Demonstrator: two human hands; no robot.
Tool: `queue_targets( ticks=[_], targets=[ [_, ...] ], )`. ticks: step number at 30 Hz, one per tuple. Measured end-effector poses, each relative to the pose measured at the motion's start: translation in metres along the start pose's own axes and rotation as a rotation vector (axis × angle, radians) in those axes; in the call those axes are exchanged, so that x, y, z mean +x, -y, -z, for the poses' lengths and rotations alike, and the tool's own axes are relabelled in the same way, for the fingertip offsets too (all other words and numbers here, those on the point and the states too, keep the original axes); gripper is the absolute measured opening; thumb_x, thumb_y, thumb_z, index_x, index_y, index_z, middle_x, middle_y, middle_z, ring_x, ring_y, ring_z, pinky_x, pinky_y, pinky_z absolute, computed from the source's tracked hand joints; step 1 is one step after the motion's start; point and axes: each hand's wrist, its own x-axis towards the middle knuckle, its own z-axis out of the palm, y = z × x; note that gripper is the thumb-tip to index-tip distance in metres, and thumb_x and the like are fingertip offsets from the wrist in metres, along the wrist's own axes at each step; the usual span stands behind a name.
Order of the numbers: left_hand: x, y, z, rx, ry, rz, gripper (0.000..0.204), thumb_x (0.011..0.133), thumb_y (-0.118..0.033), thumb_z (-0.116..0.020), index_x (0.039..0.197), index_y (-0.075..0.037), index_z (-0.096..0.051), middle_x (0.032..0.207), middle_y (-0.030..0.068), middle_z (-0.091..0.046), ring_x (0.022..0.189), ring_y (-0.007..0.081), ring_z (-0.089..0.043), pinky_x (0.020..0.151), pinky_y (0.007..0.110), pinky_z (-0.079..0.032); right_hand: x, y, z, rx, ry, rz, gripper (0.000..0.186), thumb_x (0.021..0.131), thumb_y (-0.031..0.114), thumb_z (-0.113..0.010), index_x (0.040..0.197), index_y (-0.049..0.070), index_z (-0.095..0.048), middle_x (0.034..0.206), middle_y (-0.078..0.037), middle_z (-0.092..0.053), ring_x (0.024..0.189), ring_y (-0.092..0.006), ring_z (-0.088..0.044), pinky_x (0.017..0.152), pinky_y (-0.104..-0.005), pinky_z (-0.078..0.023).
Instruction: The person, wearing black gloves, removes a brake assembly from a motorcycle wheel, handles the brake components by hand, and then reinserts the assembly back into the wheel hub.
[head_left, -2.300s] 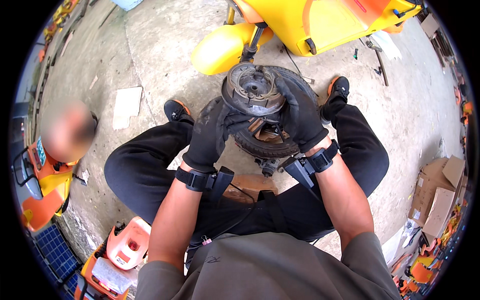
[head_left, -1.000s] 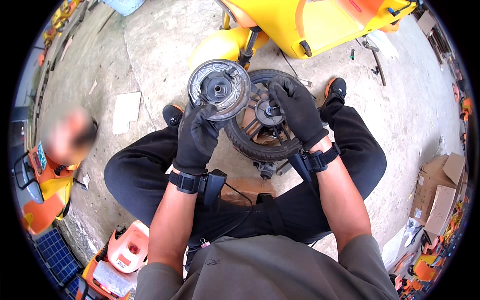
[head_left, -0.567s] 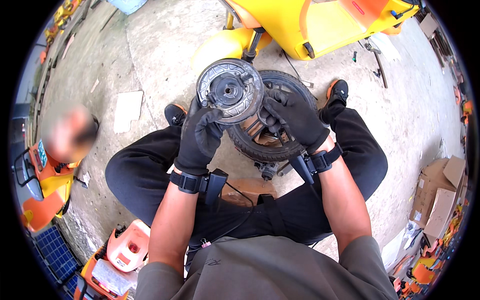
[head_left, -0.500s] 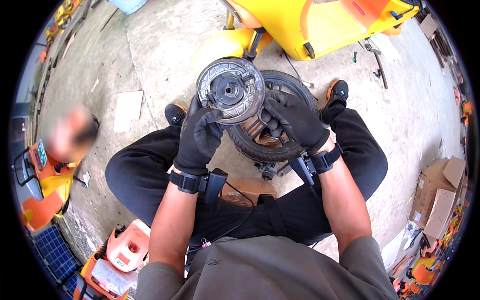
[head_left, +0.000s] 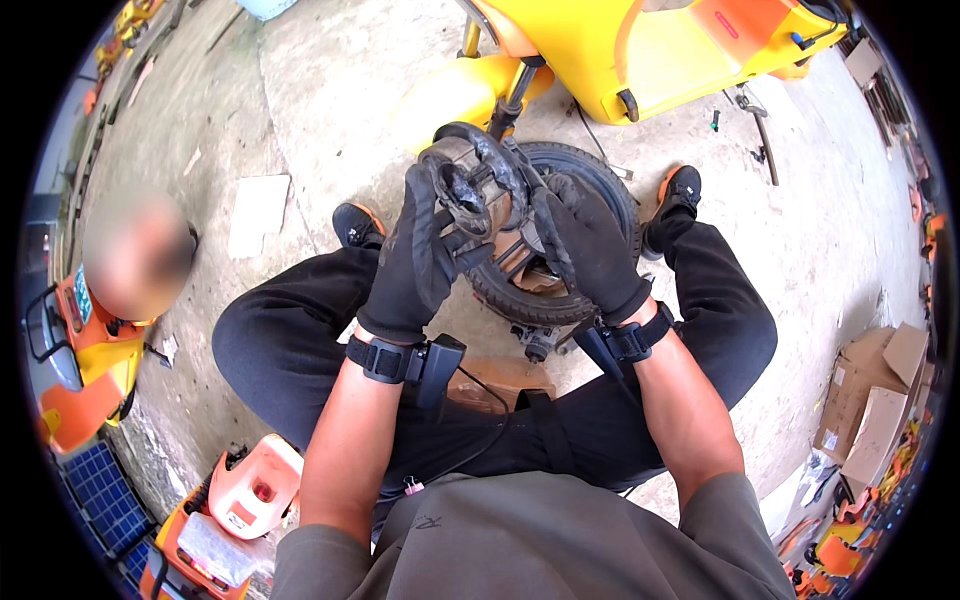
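Observation:
Held up in front of me is a drum brake plate (head_left: 480, 170), dark and greasy, tilted so that its inner side with the curved brake shoes partly shows. My left hand (head_left: 410, 255), in a black glove, is closed on its left and lower edge. My right hand (head_left: 590, 245), gloved alike, grips its right edge, its fingertips partly hidden. Beneath the hands a spoked wheel with a black tyre (head_left: 622, 200) lies on the floor between my feet, partly covered by the plate and hands.
Ahead stands a yellow scooter (head_left: 590, 60) with its fork near the wheel. A flat pale sheet (head_left: 260, 215) lies on the concrete at left. Orange scooter parts (head_left: 255, 490) are at lower left, an open cardboard box (head_left: 870, 400) at right, and a metal rod (head_left: 767, 145) at upper right.
Both hands have turned the brake plate from its flat outer face to an edge-on tilt, so its inner side now shows. The wheel and scooter appear slightly shifted to the right in view.

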Motion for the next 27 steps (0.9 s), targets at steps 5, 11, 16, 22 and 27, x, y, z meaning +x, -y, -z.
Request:
queue_targets(
  ticks=[5,11,16,22,27],
  targets=[
    [-0.001,-0.006,-0.011,-0.124,0.011,0.06,0.087,0.093,-0.074,-0.037,0.146,-0.004,-0.038,0.135,0.0132,-0.054,0.118,0.0254,-0.059,0.1,0.046,-0.049,0.0,-0.008,-0.005,-0.08,-0.031,0.211,0.021,0.096,0.017,-0.056,0.103,-0.003,-0.059,0.079,-0.014,-0.06,0.071,-0.0219,-0.057,0.066,-0.0367,-0.044],
    [-0.003,-0.007,-0.009,-0.215,0.053,0.012,0.076,0.097,-0.068,-0.032,0.15,-0.014,-0.032,0.134,0.0115,-0.055,0.122,0.0233,-0.056,0.103,0.043,-0.047,-0.004,0.006,-0.006,-0.003,0.053,0.04,0.021,0.095,0.017,-0.058,0.103,-0.003,-0.059,0.079,-0.014,-0.061,0.075,-0.0203,-0.058,0.069,-0.0374,-0.045],
    [0.002,-0.001,-0.004,-0.299,0.125,-0.13,0.079,0.095,-0.069,-0.036,0.142,-0.007,-0.043,0.134,0.0107,-0.056,0.121,0.0254,-0.057,0.105,0.043,-0.046,-0.011,0.004,-0.012,0.014,0.131,0.138,0.028,0.094,0.016,-0.06,0.115,-0.002,-0.056,0.095,-0.013,-0.063,0.089,-0.0183,-0.058,0.081,-0.0337,-0.046],
    [0.005,-0.007,0.004,-0.59,0.116,-0.089,0.07,0.099,-0.061,-0.042,0.141,-0.005,-0.046,0.137,0.0139,-0.056,0.124,0.0292,-0.056,0.108,0.047,-0.045,-0.013,0.013,-0.009,0.058,0.226,0.164,0.036,0.092,0.017,-0.064,0.122,-0.002,-0.055,0.097,-0.009,-0.063,0.087,-0.0135,-0.057,0.081,-0.0289,-0.047],
    [0.002,-0.015,0.004,-0.643,0.14,-0.092,0.056,0.102,-0.045,-0.043,0.141,-0.005,-0.046,0.137,0.0149,-0.056,0.124,0.0309,-0.056,0.106,0.051,-0.045,-0.014,0.023,-0.004,0.1,0.313,0.063,0.043,0.086,0.018,-0.073,0.12,-0.002,-0.056,0.091,-0.003,-0.063,0.078,-0.0087,-0.056,0.072,-0.0249,-0.047]
  ],
)
